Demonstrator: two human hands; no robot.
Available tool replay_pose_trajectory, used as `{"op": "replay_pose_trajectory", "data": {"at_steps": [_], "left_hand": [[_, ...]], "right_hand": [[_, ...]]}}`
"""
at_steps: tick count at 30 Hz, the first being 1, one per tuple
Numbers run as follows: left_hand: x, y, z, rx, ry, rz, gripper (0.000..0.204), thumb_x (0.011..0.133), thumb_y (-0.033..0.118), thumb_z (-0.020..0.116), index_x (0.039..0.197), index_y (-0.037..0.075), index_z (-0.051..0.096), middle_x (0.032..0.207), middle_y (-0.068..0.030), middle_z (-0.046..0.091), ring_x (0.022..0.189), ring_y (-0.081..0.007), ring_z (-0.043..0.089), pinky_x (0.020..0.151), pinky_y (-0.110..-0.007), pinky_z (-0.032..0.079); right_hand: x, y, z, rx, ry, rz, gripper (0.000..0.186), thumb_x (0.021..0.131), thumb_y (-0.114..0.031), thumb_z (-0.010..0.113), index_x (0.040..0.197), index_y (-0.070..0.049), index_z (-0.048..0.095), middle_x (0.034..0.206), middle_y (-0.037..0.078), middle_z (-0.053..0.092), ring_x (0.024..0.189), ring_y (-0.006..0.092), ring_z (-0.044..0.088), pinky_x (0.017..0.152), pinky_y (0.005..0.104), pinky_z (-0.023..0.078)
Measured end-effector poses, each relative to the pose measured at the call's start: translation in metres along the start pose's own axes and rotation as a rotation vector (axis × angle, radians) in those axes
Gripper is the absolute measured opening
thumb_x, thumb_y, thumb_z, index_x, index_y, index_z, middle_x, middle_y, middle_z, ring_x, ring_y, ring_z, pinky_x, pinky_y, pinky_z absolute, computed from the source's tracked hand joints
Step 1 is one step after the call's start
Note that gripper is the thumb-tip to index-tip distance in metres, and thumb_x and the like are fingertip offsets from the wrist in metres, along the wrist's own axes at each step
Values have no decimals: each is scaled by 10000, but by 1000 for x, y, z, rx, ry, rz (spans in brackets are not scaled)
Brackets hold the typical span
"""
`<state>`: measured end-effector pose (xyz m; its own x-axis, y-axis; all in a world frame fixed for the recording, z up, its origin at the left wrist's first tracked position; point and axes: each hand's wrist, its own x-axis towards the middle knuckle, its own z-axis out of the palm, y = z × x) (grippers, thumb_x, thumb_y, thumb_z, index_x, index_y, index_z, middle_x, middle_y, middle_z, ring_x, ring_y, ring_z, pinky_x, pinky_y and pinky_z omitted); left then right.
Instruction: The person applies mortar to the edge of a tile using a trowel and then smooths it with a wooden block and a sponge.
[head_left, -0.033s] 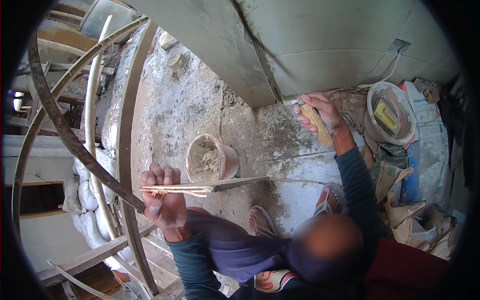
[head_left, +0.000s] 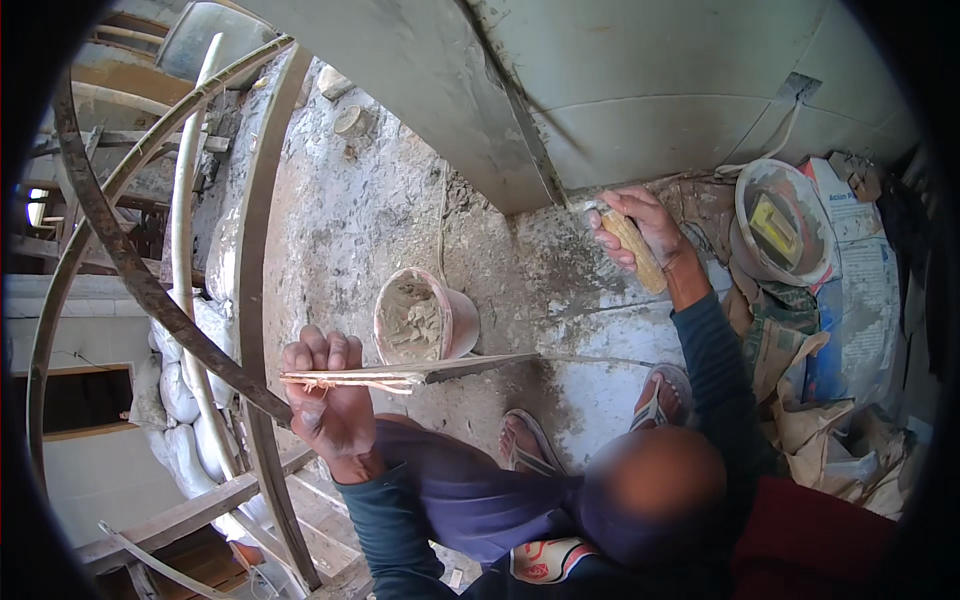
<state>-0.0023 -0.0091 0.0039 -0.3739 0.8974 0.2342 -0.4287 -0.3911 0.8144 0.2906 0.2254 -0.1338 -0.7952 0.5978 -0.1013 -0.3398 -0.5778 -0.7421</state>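
My left hand is closed around the splintered end of a thin wooden board, held nearly level and seen almost edge-on. My right hand grips a trowel by its thick, worn wooden handle. Only a little of its metal blade shows, close to the lower corner of a grey plastered column; whether it touches there I cannot tell. Beyond the board stands a pinkish-white bucket with grey-brown mortar in it. The board's top face is mostly hidden from this angle.
At right, another bucket holds a yellow rectangular thing; paper sacks lie nearby. A tiled wall rises behind the column. Wooden poles and a curved strip stand at left. My sandalled feet are on the stained floor.
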Motion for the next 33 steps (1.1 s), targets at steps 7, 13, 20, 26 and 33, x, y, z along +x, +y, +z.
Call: {"op": "replay_pose_trajectory", "data": {"at_steps": [7,13,20,26,33], "left_hand": [[2,-3,-4,24,-37,-6,356,780,212,801,928,137,486,920,13,405,865,-156,422,820,-314,334],[2,-5,-4,-5,-34,-6,338,807,238,781,944,129,492,933,7,422,899,-171,445,877,-353,344],[1,-4,-4,6,-40,-15,326,791,218,790,927,129,508,924,12,429,881,-169,442,860,-345,341],[3,-6,-9,9,-32,-12,330,777,208,796,929,136,511,932,14,427,905,-179,446,902,-359,361],[1,-1,-1,-22,6,9,354,741,165,810,911,136,500,900,18,419,859,-159,444,821,-320,355]], "right_hand": [[-4,38,-24,93,32,44,353,981,-336,520,893,3,569,645,79,543,413,125,505,336,242,392],[-8,55,-37,142,74,87,346,977,-335,525,891,-3,572,639,73,539,407,125,494,329,247,374],[-26,31,-24,125,54,22,349,985,-329,509,891,1,573,630,66,537,396,117,484,325,245,370],[-5,-32,12,-64,-46,-110,366,992,-341,501,895,6,566,619,56,535,392,102,486,323,233,384],[7,7,-16,-64,8,-29,365,993,-335,506,882,5,578,626,59,546,395,107,496,324,234,387]]}}
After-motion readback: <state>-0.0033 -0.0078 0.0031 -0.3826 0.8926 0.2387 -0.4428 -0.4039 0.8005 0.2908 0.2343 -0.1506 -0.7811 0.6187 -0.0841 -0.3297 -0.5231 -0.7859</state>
